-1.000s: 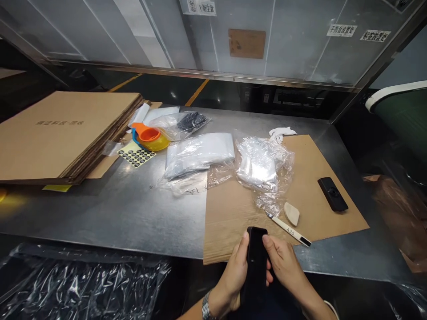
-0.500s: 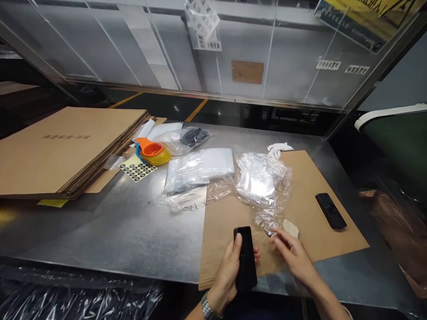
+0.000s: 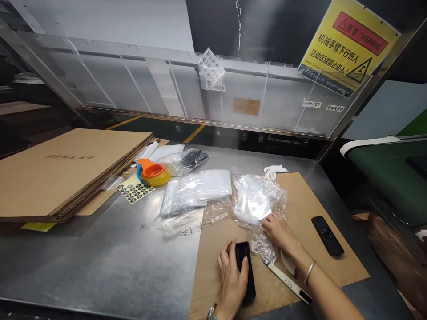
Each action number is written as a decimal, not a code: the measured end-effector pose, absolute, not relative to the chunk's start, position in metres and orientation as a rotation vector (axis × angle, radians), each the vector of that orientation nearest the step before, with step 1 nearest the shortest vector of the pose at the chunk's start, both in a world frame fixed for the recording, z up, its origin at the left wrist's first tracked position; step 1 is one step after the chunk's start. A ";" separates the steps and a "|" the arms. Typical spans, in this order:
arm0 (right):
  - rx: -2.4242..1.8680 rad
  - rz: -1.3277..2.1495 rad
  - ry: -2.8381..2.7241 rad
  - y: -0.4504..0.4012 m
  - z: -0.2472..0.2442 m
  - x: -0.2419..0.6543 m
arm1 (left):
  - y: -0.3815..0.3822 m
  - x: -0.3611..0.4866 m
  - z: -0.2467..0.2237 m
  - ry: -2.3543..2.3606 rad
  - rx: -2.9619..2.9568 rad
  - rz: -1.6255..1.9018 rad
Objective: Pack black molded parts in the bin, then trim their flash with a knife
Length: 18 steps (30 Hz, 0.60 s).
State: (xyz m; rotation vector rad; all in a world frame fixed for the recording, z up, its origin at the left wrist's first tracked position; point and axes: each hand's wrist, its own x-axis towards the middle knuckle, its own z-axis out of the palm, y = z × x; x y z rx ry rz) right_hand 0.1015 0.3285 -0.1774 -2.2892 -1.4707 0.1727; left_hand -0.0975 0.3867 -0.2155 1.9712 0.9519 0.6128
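Note:
My left hand [image 3: 231, 278] holds a black phone-shaped case [image 3: 247, 291], its fingers along the left edge, low over the cardboard sheet [image 3: 213, 262]. My right hand [image 3: 276, 229] reaches onto the pile of clear plastic bags [image 3: 251, 200], fingertips bent against the film; whether they pinch it is hard to tell. Below the right wrist lies a white-handled knife marked A26 [image 3: 287, 281], its tip beside a crumpled piece of film [image 3: 263, 247]. A pale pad [image 3: 288, 263] is partly hidden under the right forearm. Another black case [image 3: 327, 236] rests on the cardboard's right side.
Stacked cardboard [image 3: 66, 173] stands at the left. Near it are an orange and yellow tape dispenser [image 3: 154, 172], a sticker sheet [image 3: 135, 188] and bagged black items [image 3: 193, 158]. Packed white bags [image 3: 200, 191] lie mid-table, and a white glove [image 3: 275, 171] at the back.
My right hand has moved up and away from the knife onto the plastic bags. My left hand has shifted its grip on the case. The view has tilted upward.

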 end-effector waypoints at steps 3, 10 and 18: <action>-2.256 0.205 -1.426 0.330 -0.177 0.110 | 0.390 -0.099 -0.210 0.928 1.974 0.625; -2.026 0.358 -1.154 0.332 -0.176 0.131 | 0.408 -0.059 -0.175 0.481 1.906 0.650; -1.786 0.490 -0.805 0.327 -0.176 0.139 | 0.419 0.012 -0.170 0.310 1.945 0.645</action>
